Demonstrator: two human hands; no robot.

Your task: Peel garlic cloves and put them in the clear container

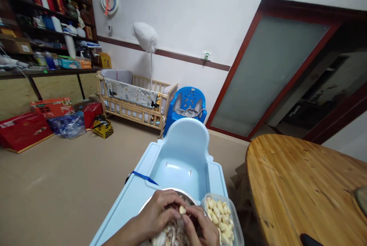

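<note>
A pale garlic clove (pixel 182 210) is pinched between the fingertips of my left hand (pixel 160 212) and my right hand (pixel 202 226). Both hands are above a round metal bowl (pixel 187 193) with garlic skins (pixel 173 234) in it, and they hide much of its inside. Close to my right hand, a clear plastic container (pixel 235 221) holds many peeled garlic cloves (pixel 220 215). Bowl and container are at the near end of a light blue plastic child's chair (pixel 183 142).
On the right stands a wooden table (pixel 304 184) with a dark object (pixel 309 240) at its near edge. Beyond the chair are a blue child seat (pixel 187 102) and a wooden crib (pixel 132 102). Red bags (pixel 24 131) sit on the floor at left, below crowded shelves.
</note>
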